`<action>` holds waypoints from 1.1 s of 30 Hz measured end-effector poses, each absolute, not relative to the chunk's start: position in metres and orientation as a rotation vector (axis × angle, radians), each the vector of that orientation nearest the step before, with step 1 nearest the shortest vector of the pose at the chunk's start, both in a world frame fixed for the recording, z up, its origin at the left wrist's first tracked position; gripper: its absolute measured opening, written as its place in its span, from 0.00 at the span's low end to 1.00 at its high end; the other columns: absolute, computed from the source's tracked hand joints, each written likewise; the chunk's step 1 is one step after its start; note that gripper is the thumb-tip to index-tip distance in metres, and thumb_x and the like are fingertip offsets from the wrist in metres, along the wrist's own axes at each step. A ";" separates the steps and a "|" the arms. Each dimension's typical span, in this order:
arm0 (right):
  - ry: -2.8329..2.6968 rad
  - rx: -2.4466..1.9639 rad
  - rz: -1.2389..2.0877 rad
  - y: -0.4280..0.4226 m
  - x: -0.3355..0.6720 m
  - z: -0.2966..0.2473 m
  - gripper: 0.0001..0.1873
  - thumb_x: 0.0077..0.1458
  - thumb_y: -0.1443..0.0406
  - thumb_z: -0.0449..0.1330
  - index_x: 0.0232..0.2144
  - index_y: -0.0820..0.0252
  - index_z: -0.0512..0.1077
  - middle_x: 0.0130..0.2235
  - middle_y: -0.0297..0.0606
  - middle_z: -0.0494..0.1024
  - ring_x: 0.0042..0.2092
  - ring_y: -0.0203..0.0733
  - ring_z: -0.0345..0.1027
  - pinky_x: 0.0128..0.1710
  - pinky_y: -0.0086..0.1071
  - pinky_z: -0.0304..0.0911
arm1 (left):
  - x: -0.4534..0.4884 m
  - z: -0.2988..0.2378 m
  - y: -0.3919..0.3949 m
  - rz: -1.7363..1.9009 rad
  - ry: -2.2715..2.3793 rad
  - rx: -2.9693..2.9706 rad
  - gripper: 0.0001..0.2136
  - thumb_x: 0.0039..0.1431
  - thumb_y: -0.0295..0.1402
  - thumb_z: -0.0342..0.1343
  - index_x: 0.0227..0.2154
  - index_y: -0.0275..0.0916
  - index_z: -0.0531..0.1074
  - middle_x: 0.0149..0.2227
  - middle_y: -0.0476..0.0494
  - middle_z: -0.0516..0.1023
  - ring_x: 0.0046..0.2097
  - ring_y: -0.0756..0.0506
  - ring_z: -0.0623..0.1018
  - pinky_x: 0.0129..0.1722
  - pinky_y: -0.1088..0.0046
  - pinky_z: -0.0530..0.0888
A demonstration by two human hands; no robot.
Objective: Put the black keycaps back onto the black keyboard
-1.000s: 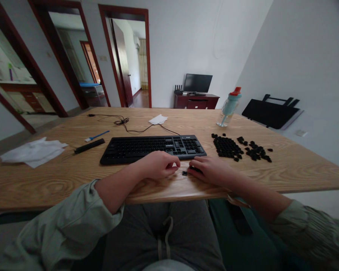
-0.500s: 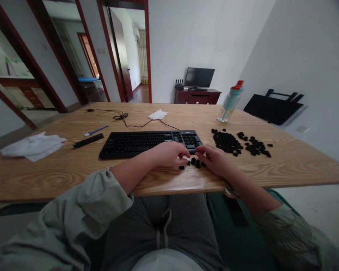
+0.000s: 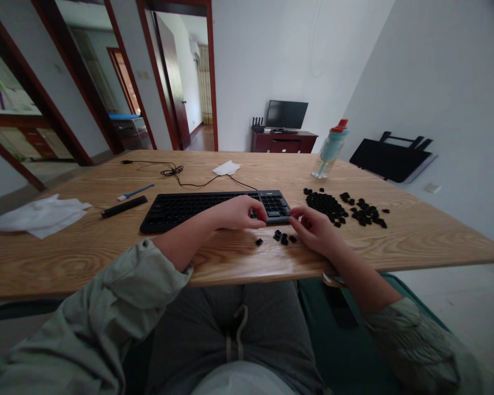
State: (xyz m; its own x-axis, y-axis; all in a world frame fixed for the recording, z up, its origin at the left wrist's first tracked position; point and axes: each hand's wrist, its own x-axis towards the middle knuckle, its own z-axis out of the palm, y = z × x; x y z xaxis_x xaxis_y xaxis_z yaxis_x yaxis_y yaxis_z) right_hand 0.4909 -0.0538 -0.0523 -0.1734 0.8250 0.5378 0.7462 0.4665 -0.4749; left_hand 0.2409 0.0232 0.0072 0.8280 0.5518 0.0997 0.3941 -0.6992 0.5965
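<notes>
Big wooden table (image 3: 239, 263) takes up most of the view, with a black keyboard (image 3: 197, 207) lying flat near the front edge, cable trailing off toward the back. Left hand (image 3: 241, 212) sits on the keyboard's right end, fingers curled together with the tips pressing down on the keys by the number pad. Right hand (image 3: 315, 230) is just beside the keyboard's right corner, thumb and fingers pinched in close, though I honestly can't tell if there's anything between them.

Off to the right there's a heap of loose black keycaps (image 3: 327, 204), well apart from the hands. A white cloth (image 3: 39, 215) lies far left, and a water bottle (image 3: 329, 151) stands at the back. Smallest bit: a few stray keycaps (image 3: 283, 237) on the wood between the two hands, just in front of the keyboard.
</notes>
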 end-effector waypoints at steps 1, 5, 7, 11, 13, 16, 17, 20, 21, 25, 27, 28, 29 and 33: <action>-1.985 -1.286 0.090 -0.055 0.486 -0.048 0.13 0.62 0.57 0.57 0.44 0.58 0.74 0.32 0.37 0.76 0.27 0.36 0.65 0.29 0.32 0.61 | 0.235 0.009 0.024 0.407 0.686 2.312 0.10 0.54 0.36 0.61 0.36 0.36 0.78 0.32 0.47 0.78 0.31 0.50 0.73 0.31 0.74 0.67; -2.143 -1.101 -0.043 -0.054 0.453 -0.028 0.13 0.62 0.59 0.59 0.45 0.57 0.76 0.35 0.38 0.76 0.29 0.35 0.66 0.30 0.31 0.62 | 0.215 0.005 0.025 0.534 0.677 1.857 0.17 0.50 0.42 0.64 0.38 0.35 0.72 0.31 0.49 0.74 0.28 0.53 0.69 0.26 0.77 0.65; -2.171 -1.000 -0.082 -0.050 0.436 -0.023 0.12 0.61 0.60 0.60 0.45 0.57 0.76 0.35 0.38 0.77 0.30 0.35 0.67 0.30 0.30 0.61 | 0.208 0.000 0.025 0.558 0.696 1.736 0.18 0.48 0.43 0.66 0.37 0.36 0.70 0.28 0.52 0.71 0.26 0.54 0.67 0.24 0.79 0.63; -2.163 -0.911 -0.038 -0.041 0.416 -0.031 0.09 0.61 0.63 0.60 0.43 0.58 0.76 0.35 0.37 0.76 0.29 0.33 0.67 0.29 0.28 0.60 | 0.198 -0.009 0.025 0.564 0.699 1.632 0.19 0.48 0.43 0.67 0.37 0.38 0.68 0.27 0.53 0.70 0.24 0.56 0.65 0.22 0.81 0.59; -2.155 -0.882 -0.009 -0.038 0.413 -0.038 0.08 0.61 0.64 0.60 0.42 0.58 0.76 0.34 0.37 0.76 0.29 0.33 0.67 0.29 0.28 0.60 | 0.195 -0.011 0.026 0.538 0.683 1.613 0.20 0.49 0.43 0.67 0.38 0.38 0.67 0.27 0.54 0.70 0.24 0.56 0.65 0.22 0.81 0.59; -2.159 -0.850 0.000 -0.037 0.412 -0.044 0.07 0.60 0.65 0.61 0.41 0.58 0.76 0.34 0.37 0.75 0.31 0.34 0.67 0.29 0.28 0.60 | 0.194 -0.014 0.026 0.495 0.645 1.603 0.21 0.49 0.43 0.68 0.39 0.38 0.66 0.25 0.54 0.70 0.23 0.55 0.66 0.21 0.81 0.58; -2.159 -0.844 0.000 -0.038 0.412 -0.045 0.07 0.60 0.65 0.61 0.40 0.58 0.76 0.34 0.37 0.75 0.31 0.34 0.67 0.29 0.28 0.60 | 0.194 -0.015 0.026 0.485 0.633 1.606 0.21 0.49 0.43 0.67 0.39 0.39 0.66 0.25 0.54 0.71 0.22 0.55 0.66 0.21 0.81 0.58; -2.157 -0.849 -0.006 -0.038 0.414 -0.045 0.07 0.59 0.67 0.60 0.40 0.58 0.77 0.34 0.37 0.76 0.30 0.34 0.67 0.29 0.28 0.60 | 0.195 -0.013 0.025 0.441 0.628 1.695 0.19 0.52 0.42 0.65 0.39 0.38 0.65 0.27 0.51 0.73 0.24 0.53 0.70 0.21 0.80 0.61; -2.165 -0.858 -0.006 -0.039 0.414 -0.044 0.08 0.58 0.68 0.60 0.40 0.59 0.77 0.34 0.38 0.76 0.30 0.34 0.67 0.29 0.28 0.60 | 0.194 -0.012 0.023 0.420 0.628 1.759 0.17 0.53 0.41 0.64 0.39 0.38 0.66 0.28 0.50 0.74 0.25 0.52 0.71 0.22 0.79 0.62; -2.296 -0.948 0.020 -0.039 0.418 -0.046 0.07 0.56 0.67 0.61 0.38 0.59 0.78 0.32 0.37 0.75 0.31 0.36 0.68 0.31 0.29 0.60 | 0.191 -0.006 0.013 0.367 0.654 2.194 0.12 0.55 0.38 0.62 0.38 0.36 0.73 0.31 0.47 0.78 0.30 0.50 0.75 0.29 0.76 0.67; -2.406 -1.001 0.045 -0.040 0.418 -0.048 0.08 0.56 0.66 0.61 0.38 0.58 0.79 0.32 0.37 0.75 0.32 0.36 0.68 0.33 0.30 0.60 | 0.191 -0.005 0.009 0.322 0.676 2.425 0.10 0.56 0.36 0.61 0.38 0.37 0.77 0.32 0.48 0.79 0.32 0.50 0.75 0.31 0.76 0.67; -2.454 -1.024 0.058 -0.040 0.418 -0.049 0.09 0.56 0.65 0.61 0.39 0.57 0.79 0.32 0.36 0.75 0.32 0.37 0.68 0.33 0.30 0.60 | 0.191 -0.006 0.007 0.294 0.684 2.511 0.10 0.57 0.36 0.61 0.38 0.37 0.78 0.31 0.48 0.79 0.32 0.50 0.75 0.31 0.77 0.66; -2.488 -1.044 0.071 -0.040 0.417 -0.049 0.10 0.57 0.64 0.61 0.40 0.57 0.80 0.32 0.37 0.75 0.31 0.37 0.68 0.33 0.30 0.60 | 0.191 -0.006 0.006 0.269 0.686 2.576 0.09 0.57 0.35 0.60 0.39 0.38 0.79 0.31 0.48 0.79 0.32 0.50 0.75 0.31 0.77 0.66; -2.476 -1.101 0.136 -0.044 0.420 -0.043 0.12 0.56 0.63 0.61 0.42 0.58 0.79 0.34 0.38 0.77 0.32 0.37 0.69 0.34 0.31 0.60 | 0.194 -0.010 0.006 0.228 0.686 2.704 0.09 0.57 0.33 0.59 0.37 0.38 0.80 0.31 0.48 0.80 0.32 0.50 0.76 0.31 0.77 0.66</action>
State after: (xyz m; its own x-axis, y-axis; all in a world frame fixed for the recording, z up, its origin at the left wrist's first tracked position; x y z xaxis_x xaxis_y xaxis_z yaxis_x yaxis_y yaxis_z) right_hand 0.4199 -0.0437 -0.0434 -0.5952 0.7280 0.3403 0.6862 0.6808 -0.2562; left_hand 0.1937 0.0056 -0.0102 0.8704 0.4872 0.0708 0.4323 -0.8252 0.3635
